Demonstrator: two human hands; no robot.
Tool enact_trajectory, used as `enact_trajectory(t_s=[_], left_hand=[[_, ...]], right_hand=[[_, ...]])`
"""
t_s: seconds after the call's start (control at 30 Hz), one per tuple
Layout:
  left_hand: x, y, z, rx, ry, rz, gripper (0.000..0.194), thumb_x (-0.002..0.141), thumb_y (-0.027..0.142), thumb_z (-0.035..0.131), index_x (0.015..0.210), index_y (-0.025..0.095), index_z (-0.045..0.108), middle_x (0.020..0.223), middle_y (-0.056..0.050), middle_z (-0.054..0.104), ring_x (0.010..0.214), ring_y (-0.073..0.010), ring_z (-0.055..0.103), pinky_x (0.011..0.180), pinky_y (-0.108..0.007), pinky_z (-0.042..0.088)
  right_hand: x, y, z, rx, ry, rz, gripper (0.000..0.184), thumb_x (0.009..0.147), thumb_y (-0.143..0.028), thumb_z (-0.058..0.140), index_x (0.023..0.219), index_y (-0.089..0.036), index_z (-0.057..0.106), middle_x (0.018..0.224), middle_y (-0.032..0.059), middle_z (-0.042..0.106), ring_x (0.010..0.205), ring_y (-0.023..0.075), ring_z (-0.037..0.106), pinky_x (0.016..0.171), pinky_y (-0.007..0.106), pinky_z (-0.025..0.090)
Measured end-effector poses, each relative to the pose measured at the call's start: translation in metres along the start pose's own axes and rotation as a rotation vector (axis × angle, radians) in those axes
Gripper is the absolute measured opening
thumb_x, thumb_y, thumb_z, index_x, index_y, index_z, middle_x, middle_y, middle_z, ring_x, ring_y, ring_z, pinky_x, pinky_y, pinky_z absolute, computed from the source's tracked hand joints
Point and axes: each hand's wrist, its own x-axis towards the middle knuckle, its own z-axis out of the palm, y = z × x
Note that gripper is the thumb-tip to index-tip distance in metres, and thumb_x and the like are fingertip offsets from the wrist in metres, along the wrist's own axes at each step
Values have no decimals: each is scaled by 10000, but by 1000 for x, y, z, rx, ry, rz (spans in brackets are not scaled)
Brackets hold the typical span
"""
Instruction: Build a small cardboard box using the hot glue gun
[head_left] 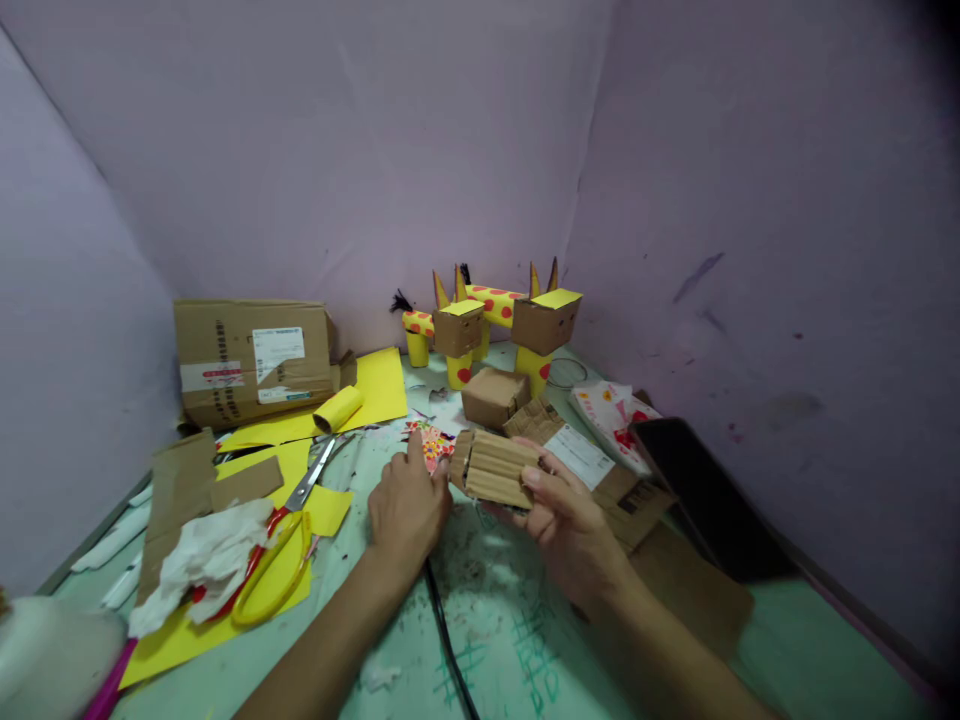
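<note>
My right hand (pixel 566 515) is closed on a small folded piece of corrugated cardboard (pixel 499 468), thumb on its ribbed face and fingers behind. Close beside its left end, my left hand (pixel 411 505) is curled over a red and yellow flower-patterned object (pixel 431 445), mostly hidden by the fingers. From under that hand a black cord (pixel 442 625) runs toward me, so the object may be a glue gun; its shape does not show. Just behind the held piece sits a small closed cardboard box (pixel 495 395).
Two spotted yellow cardboard animals (pixel 459 330) stand at the back. On the left lie red-and-yellow scissors (pixel 289 540), crumpled white tissue (pixel 214 555), yellow paper (pixel 386 385), a yellow tube (pixel 337 410) and a large carton (pixel 225 335). A black phone-like slab (pixel 709 500) rests right.
</note>
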Motion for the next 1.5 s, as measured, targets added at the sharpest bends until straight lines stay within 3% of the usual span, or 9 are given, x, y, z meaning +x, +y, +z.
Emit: enact_trajectory(t_s=[0.07, 0.17, 0.23, 0.4, 0.7, 1.03, 1.33, 1.5], left_hand=[[-6, -9, -12, -167, -1, 5, 482, 802, 334, 582, 1251, 161, 553, 1292, -178, 564, 1262, -359, 435, 1027, -491, 325], [-20, -25, -29, -480, -91, -64, 560, 735, 482, 628, 1172, 137, 571, 1107, -150, 647, 1046, -306, 600, 847, -421, 484], [-30, -34, -34, -669, -155, -107, 615, 701, 534, 628, 1160, 131, 562, 1086, -157, 657, 971, -289, 638, 748, -391, 521], [-44, -44, -35, -1062, -483, -268, 600, 590, 345, 807, 1119, 146, 605, 1103, -149, 661, 938, -274, 650, 700, -327, 519], [-46, -46, -42, -1055, -643, -251, 618, 562, 276, 810, 1126, 182, 573, 1138, -118, 629, 958, -276, 628, 622, -296, 525], [-47, -42, -42, -1073, -570, -253, 624, 459, 191, 782, 1056, 178, 605, 1023, -87, 682, 915, -249, 625, 742, -334, 490], [-49, -41, -40, -1079, -554, -218, 577, 452, 166, 733, 1015, 185, 609, 977, -63, 681, 881, -223, 608, 721, -314, 480], [-49, -41, -40, -1104, -593, -206, 632, 506, 234, 787, 1103, 185, 585, 1030, -80, 659, 974, -263, 597, 784, -350, 479]], right_hand=[[0, 0, 0, -13, -13, 39, 430, 575, -283, 783, 968, -220, 621, 961, 56, 683, 831, 263, 683, 623, 357, 563], [-3, 0, 2, -49, -67, 151, 450, 548, -284, 776, 971, -215, 638, 881, 44, 704, 785, 245, 677, 548, 300, 531], [-5, 2, 3, -71, -114, 243, 444, 530, -281, 769, 952, -204, 658, 826, 39, 715, 737, 229, 671, 525, 282, 518], [-8, 12, 5, -100, -198, 360, 351, 542, -259, 767, 879, -193, 693, 798, 40, 733, 702, 215, 667, 542, 289, 527], [-12, 13, 5, -123, -302, 387, 314, 613, -287, 761, 905, -178, 722, 810, 61, 743, 692, 208, 666, 561, 270, 498], [-9, 15, -12, -152, -350, 403, 464, 635, -272, 806, 1074, -183, 684, 993, 85, 727, 818, 231, 682, 699, 315, 515], [-11, 15, -11, -165, -378, 386, 535, 614, -326, 840, 1102, -184, 674, 1044, 98, 718, 886, 235, 666, 729, 305, 504], [-8, 15, -12, -155, -381, 383, 527, 621, -326, 841, 1102, -189, 675, 1020, 91, 724, 869, 229, 670, 716, 302, 505]])
